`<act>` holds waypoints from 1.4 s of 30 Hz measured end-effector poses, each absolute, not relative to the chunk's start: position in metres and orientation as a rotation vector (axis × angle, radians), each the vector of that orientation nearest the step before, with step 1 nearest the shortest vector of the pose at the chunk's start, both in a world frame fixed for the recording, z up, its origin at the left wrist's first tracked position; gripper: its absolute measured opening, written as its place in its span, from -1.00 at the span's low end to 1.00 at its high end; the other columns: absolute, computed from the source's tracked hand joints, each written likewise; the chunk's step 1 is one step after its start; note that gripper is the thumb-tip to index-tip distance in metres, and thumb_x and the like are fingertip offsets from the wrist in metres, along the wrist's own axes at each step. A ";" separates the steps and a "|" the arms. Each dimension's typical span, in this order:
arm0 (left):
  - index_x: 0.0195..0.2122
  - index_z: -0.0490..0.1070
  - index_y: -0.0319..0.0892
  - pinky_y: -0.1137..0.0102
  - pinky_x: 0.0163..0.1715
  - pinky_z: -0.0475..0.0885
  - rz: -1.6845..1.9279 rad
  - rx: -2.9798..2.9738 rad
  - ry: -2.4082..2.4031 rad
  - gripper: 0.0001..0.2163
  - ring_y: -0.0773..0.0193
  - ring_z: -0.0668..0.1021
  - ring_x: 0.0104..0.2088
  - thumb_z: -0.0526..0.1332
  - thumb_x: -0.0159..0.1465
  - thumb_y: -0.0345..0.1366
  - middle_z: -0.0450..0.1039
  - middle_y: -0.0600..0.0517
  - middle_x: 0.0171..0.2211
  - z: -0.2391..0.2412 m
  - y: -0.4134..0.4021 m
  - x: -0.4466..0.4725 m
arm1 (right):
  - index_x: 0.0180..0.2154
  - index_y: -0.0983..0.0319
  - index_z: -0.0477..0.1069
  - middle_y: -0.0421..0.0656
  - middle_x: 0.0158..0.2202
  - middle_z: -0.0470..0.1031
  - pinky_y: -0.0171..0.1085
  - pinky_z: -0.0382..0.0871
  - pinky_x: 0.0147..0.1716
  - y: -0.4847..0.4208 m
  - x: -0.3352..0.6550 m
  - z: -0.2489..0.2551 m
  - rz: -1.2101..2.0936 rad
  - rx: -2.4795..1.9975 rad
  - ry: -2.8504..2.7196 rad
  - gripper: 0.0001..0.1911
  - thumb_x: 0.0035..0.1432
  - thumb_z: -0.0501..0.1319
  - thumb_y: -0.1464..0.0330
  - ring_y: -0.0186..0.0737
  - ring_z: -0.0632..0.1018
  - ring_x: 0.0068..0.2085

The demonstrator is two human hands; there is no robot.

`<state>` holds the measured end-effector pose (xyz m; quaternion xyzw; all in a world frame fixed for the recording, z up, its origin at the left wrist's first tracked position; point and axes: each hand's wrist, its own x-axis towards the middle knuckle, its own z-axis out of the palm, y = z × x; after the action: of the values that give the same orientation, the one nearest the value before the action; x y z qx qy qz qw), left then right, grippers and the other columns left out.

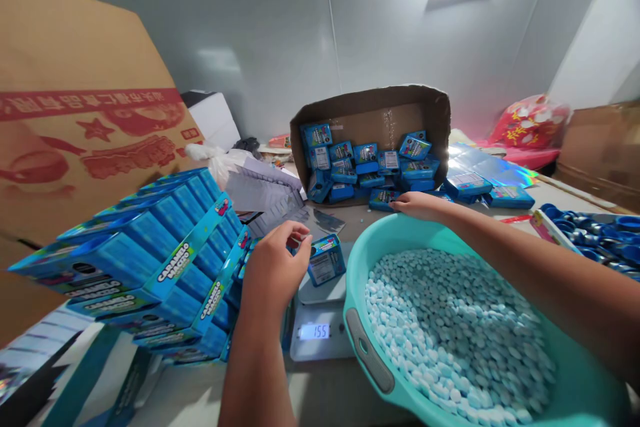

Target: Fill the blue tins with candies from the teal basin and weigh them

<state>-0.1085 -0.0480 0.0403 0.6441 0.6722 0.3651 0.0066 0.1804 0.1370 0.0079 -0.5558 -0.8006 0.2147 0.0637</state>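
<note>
My left hand (pixel 277 265) hovers above a small digital scale (pixel 320 320) that reads 155, with its fingers curled in a pinch close to a small blue box (pixel 326 259) standing on the scale. My right hand (pixel 417 205) reaches past the far rim of a teal basin (pixel 367 353) full of pale blue candies (pixel 460 327). Its fingers rest on a small blue box (pixel 384 198) lying in front of an open cardboard carton (pixel 370 117) that holds several such boxes.
Stacked blue display boxes (pixel 165 260) stand at the left, with a large printed cardboard sheet (pixel 75 120) behind them. Holographic sheets (pixel 487 170), a red bag (pixel 527 123) and a tray of blue caps (pixel 595 230) lie at the right. A brown carton (pixel 600 147) is at the far right.
</note>
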 end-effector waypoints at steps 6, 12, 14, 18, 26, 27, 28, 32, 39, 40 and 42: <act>-0.27 0.46 -0.09 0.38 -0.33 0.37 1.078 1.969 2.129 -0.92 0.23 0.56 -0.31 0.20 0.25 -0.26 0.55 0.07 -0.35 0.039 -0.046 -0.109 | -0.37 0.30 0.43 -0.05 -0.37 0.48 -0.25 0.11 -0.42 0.136 0.179 0.008 0.636 -1.698 -2.418 -0.50 0.27 0.02 0.02 -0.18 0.42 -0.38; -0.26 0.47 -0.11 0.37 -0.31 0.40 1.166 2.027 2.091 -0.93 0.23 0.56 -0.29 0.21 0.25 -0.30 0.54 0.04 -0.33 0.035 -0.042 -0.107 | -0.36 0.29 0.46 -0.06 -0.36 0.50 -0.26 0.13 -0.43 0.139 0.178 0.007 0.606 -1.724 -2.413 -0.54 0.28 0.03 0.06 -0.17 0.44 -0.37; -0.26 0.47 -0.11 0.38 -0.32 0.41 1.237 2.068 1.947 -0.93 0.24 0.56 -0.28 0.21 0.26 -0.30 0.54 0.04 -0.31 0.035 -0.045 -0.094 | -0.35 0.28 0.47 -0.06 -0.36 0.51 -0.26 0.14 -0.44 0.139 0.178 0.006 0.598 -1.728 -2.410 -0.54 0.28 0.02 0.07 -0.16 0.45 -0.37; -0.21 0.49 -0.08 0.37 -0.13 0.46 1.064 2.210 1.354 -0.91 0.26 0.57 -0.15 0.27 0.26 -0.28 0.56 0.05 -0.20 0.036 -0.060 -0.054 | -0.35 0.26 0.48 -0.07 -0.36 0.52 -0.26 0.15 -0.46 0.141 0.179 0.004 0.601 -1.716 -2.411 -0.53 0.29 0.00 0.07 -0.16 0.48 -0.37; -0.17 0.51 -0.07 0.24 0.08 0.39 1.112 2.238 1.590 -0.87 0.15 0.48 0.08 0.19 0.33 -0.24 0.46 -0.03 0.03 0.034 -0.051 -0.074 | -0.42 0.25 0.45 -0.10 -0.43 0.47 -0.26 0.12 -0.47 0.144 0.179 0.003 0.613 -1.699 -2.417 -0.53 0.29 0.00 0.07 -0.19 0.43 -0.42; -0.18 0.50 -0.09 0.23 0.07 0.39 1.154 2.228 1.681 -0.87 0.15 0.49 0.06 0.19 0.32 -0.24 0.48 -0.03 -0.01 0.032 -0.045 -0.084 | -0.42 0.26 0.44 -0.10 -0.43 0.47 -0.26 0.11 -0.48 0.144 0.179 0.003 0.616 -1.701 -2.416 -0.53 0.29 0.00 0.07 -0.20 0.43 -0.42; -0.19 0.50 -0.11 0.22 0.06 0.39 1.179 2.220 1.769 -0.88 0.14 0.50 0.03 0.20 0.31 -0.25 0.49 -0.04 -0.06 0.029 -0.039 -0.092 | -0.43 0.26 0.44 -0.10 -0.44 0.47 -0.26 0.11 -0.48 0.143 0.179 0.003 0.622 -1.703 -2.415 -0.53 0.29 0.00 0.07 -0.20 0.42 -0.42; -0.20 0.48 -0.15 0.24 0.05 0.39 1.162 2.181 1.931 -0.87 0.15 0.53 -0.04 0.20 0.30 -0.26 0.51 -0.04 -0.13 0.019 -0.026 -0.106 | -0.38 0.29 0.45 -0.07 -0.40 0.49 -0.26 0.11 -0.46 0.141 0.178 0.005 0.636 -1.711 -2.407 -0.53 0.30 0.00 0.08 -0.21 0.42 -0.41; 0.14 0.37 -0.22 0.18 0.11 0.32 0.829 2.168 2.128 -0.55 -0.01 0.47 0.11 0.19 0.32 -0.07 0.46 -0.16 0.10 0.001 -0.020 -0.079 | -0.35 0.31 0.45 -0.04 -0.37 0.51 -0.28 0.11 -0.44 0.140 0.179 0.007 0.644 -1.694 -2.417 -0.53 0.30 0.02 0.07 -0.20 0.43 -0.38; 0.14 0.38 -0.23 0.18 0.10 0.33 0.766 2.174 2.188 -0.52 -0.03 0.47 0.10 0.19 0.30 -0.03 0.48 -0.17 0.08 -0.001 -0.019 -0.076 | -0.35 0.31 0.45 -0.04 -0.37 0.51 -0.28 0.11 -0.44 0.141 0.180 0.006 0.643 -1.694 -2.417 -0.53 0.30 0.02 0.07 -0.20 0.43 -0.39; 0.06 0.46 -0.22 0.23 0.02 0.36 0.674 2.164 2.275 -0.52 -0.04 0.51 0.03 0.21 0.27 0.03 0.54 -0.17 0.00 -0.003 -0.017 -0.072 | -0.37 0.30 0.45 -0.05 -0.38 0.50 -0.28 0.12 -0.44 0.142 0.180 0.005 0.639 -1.693 -2.420 -0.52 0.29 0.02 0.06 -0.20 0.44 -0.39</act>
<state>-0.0718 -0.0169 -0.0032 0.6734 0.7080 0.2097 -0.0349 0.1799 0.1422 0.0048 -0.5594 -0.7994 0.2112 0.0597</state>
